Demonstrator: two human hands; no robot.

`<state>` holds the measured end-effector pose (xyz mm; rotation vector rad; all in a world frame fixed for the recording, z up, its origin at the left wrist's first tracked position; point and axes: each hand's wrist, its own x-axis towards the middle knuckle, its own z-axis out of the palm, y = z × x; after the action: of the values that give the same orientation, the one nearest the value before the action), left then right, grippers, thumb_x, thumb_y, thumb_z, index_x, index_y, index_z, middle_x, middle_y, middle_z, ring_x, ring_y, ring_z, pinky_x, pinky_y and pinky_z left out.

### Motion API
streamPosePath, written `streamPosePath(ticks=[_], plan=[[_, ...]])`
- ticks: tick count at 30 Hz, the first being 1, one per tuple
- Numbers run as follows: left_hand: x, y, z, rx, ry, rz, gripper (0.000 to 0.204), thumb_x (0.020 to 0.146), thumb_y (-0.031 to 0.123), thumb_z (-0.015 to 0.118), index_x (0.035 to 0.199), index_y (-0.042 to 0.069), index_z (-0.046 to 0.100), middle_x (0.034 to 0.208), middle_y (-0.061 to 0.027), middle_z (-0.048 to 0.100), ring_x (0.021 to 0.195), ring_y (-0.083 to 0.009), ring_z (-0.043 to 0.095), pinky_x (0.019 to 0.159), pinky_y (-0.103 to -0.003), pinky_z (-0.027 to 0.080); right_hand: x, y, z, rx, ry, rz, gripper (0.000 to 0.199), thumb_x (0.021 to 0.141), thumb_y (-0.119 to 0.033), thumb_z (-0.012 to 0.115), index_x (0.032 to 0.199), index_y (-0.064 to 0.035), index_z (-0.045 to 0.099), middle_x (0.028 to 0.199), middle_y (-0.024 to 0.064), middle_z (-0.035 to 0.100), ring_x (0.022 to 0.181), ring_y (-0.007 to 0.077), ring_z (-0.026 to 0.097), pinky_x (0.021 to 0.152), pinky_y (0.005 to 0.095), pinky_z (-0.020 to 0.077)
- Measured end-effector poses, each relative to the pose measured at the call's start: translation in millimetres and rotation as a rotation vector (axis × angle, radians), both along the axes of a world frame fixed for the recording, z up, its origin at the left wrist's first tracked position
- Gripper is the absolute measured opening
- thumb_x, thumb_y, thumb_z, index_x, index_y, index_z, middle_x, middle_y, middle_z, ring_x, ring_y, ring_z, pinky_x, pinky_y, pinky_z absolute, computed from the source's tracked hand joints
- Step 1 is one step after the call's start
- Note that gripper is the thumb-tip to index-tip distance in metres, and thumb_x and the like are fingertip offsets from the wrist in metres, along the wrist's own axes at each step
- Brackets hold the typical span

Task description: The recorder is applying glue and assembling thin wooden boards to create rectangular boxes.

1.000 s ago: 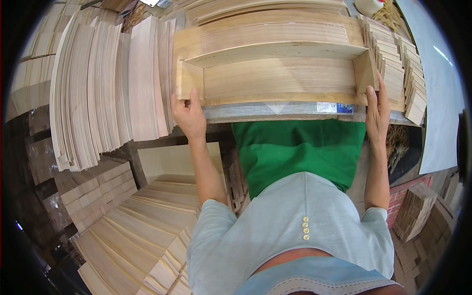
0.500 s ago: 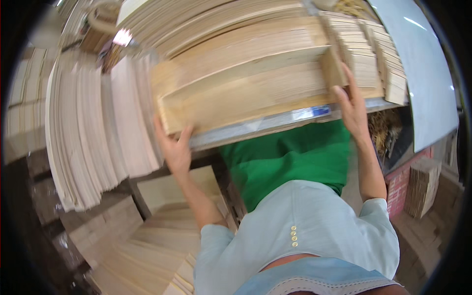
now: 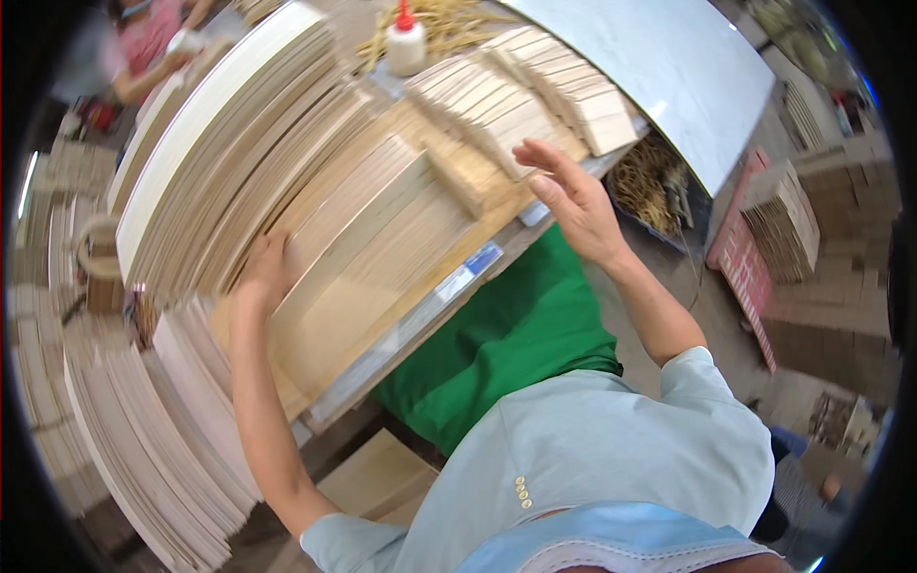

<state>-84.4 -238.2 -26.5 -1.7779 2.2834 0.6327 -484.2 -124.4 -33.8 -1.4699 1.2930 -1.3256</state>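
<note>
A long, thin wooden board (image 3: 358,234) stands on edge on the worktable, with a short wooden end piece (image 3: 453,183) joined upright at its right end. My left hand (image 3: 265,272) reaches down behind its left end, touching the end of a low stack of long boards (image 3: 355,188). Its fingertips are hidden and blurred, so whether it grips a board cannot be made out. Raised above the table's front edge, my right hand (image 3: 580,205) is open and holds nothing, just right of the end piece and near rows of small wooden pieces (image 3: 506,110).
Tall stacks of long boards (image 3: 224,143) line the back, and more (image 3: 153,449) fill the left. A white glue bottle with a red tip (image 3: 406,43) stands behind the small pieces. A pale blue-grey panel (image 3: 669,72) lies right. A person (image 3: 143,48) is at far left.
Both hands have let go of the joined boards' ends. My left hand has moved behind the long board; my right has lifted away, open. The view has turned, tilting the table.
</note>
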Motion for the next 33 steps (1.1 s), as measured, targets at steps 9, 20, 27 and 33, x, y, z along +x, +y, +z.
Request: streamPosePath(ticks=[9, 20, 27, 33], plan=[[9, -14, -4, -0.162, -0.012, -0.041, 0.046, 0.069, 0.015, 0.072, 0.107, 0.002, 0.050, 0.104, -0.0164, 0.052, 0.097, -0.0314, 0.053, 0.088, -0.037, 0.042, -31, 28, -2, 0.057, 0.028, -0.105, 0.042, 0.096, -0.018, 0.052, 0.132, 0.0010, 0.045, 0.122, 0.0110, 0.057, 0.114, 0.0164, 0.053, 0.095, 0.0298, 0.0430], [20, 68, 149, -0.653, 0.406, 0.190, 0.028, 0.085, 0.003, 0.057, 0.112, 0.002, 0.048, 0.098, -0.0061, 0.053, 0.088, -0.0158, 0.050, 0.083, -0.027, 0.040, 9, 33, 35, 0.037, -0.116, 0.109, 0.037, 0.092, -0.017, 0.059, 0.125, -0.0012, 0.053, 0.105, 0.0077, 0.065, 0.101, 0.0143, 0.060, 0.090, 0.0285, 0.0470], [-39, 125, 151, -0.404, 1.333, 0.362, 0.040, 0.090, 0.006, 0.056, 0.126, -0.001, 0.041, 0.112, -0.0099, 0.056, 0.104, -0.0168, 0.055, 0.088, -0.031, 0.044, 92, 9, 57, -0.162, -0.058, 0.736, 0.077, 0.081, -0.035, 0.071, 0.141, -0.0056, 0.033, 0.135, 0.0158, 0.046, 0.122, 0.0249, 0.047, 0.100, 0.0380, 0.0398], [-72, 147, 69, -0.162, 2.087, 0.321, 0.033, 0.092, 0.006, 0.054, 0.122, -0.001, 0.043, 0.100, -0.0081, 0.050, 0.085, -0.0157, 0.051, 0.073, -0.026, 0.045, 129, 16, 32, 0.257, -0.439, 1.272, 0.099, 0.073, -0.040, 0.077, 0.147, -0.0065, 0.020, 0.143, 0.0170, 0.037, 0.128, 0.0272, 0.040, 0.107, 0.0373, 0.0322]])
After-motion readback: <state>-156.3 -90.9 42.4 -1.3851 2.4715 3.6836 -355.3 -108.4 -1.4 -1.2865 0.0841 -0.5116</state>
